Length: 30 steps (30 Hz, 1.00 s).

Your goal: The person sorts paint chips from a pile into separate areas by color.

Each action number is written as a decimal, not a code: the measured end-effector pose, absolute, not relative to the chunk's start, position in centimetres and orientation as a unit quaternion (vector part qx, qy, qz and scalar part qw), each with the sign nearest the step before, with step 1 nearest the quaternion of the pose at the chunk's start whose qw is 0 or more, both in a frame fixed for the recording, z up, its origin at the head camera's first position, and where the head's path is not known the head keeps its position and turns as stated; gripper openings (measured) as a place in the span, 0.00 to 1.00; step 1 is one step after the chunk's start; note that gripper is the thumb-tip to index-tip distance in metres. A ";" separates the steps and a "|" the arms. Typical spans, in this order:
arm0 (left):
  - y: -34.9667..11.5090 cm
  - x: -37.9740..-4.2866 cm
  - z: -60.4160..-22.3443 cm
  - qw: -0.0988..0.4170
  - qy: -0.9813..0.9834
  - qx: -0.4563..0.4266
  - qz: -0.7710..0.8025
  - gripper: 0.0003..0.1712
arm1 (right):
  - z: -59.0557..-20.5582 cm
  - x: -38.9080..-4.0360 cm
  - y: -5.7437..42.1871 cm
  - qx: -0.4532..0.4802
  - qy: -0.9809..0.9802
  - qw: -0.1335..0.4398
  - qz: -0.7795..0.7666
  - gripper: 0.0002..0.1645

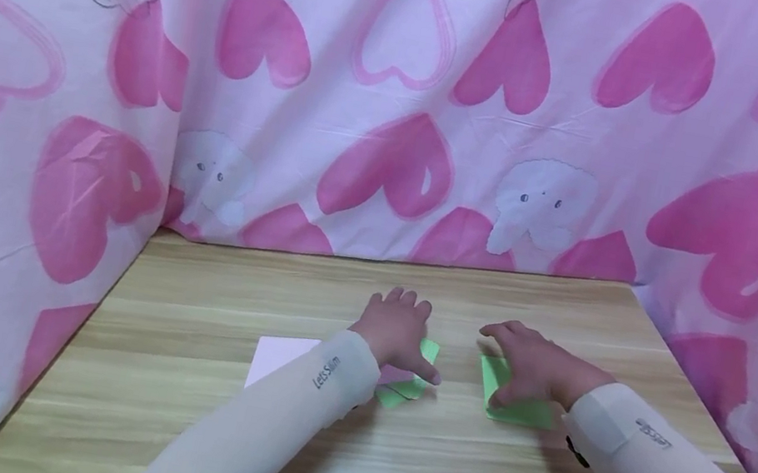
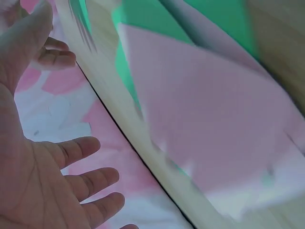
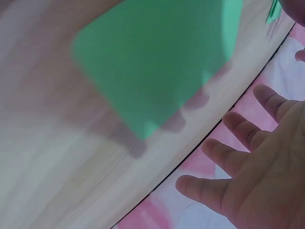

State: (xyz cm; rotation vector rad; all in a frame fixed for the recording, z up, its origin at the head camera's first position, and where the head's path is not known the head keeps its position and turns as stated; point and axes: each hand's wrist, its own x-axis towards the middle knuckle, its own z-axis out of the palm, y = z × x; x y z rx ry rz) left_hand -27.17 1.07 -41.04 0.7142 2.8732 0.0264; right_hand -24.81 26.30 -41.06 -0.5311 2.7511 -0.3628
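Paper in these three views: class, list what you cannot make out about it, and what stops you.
- Head view: part of the pink paper, hidden by the left hand and left sleeve.
- Head view: part of the right-side green paper, covered by the right hand.
- Left wrist view: the pink paper's lower end, blurred.
- Right wrist view: the green paper's upper part, cut off by the top edge.
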 end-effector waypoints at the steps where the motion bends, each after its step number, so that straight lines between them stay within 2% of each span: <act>1: 0.6 -27.2 -41.0 0.088 0.967 0.239 0.009 0.63 | -41.0 -24.9 26.0 -0.186 0.962 0.157 -0.127 0.65; 9: -2.3 -27.4 -40.4 0.088 0.973 0.215 0.019 0.65 | -40.9 -26.0 23.9 -0.191 0.961 0.156 -0.123 0.63; 16: -4.1 -27.4 -40.1 0.097 0.974 0.198 0.040 0.63 | -40.6 -26.9 21.7 -0.203 0.958 0.160 -0.125 0.63; 30: -6.4 -26.6 -42.0 0.115 0.976 0.172 0.066 0.63 | -42.6 -27.6 17.3 -0.228 0.950 0.159 -0.141 0.63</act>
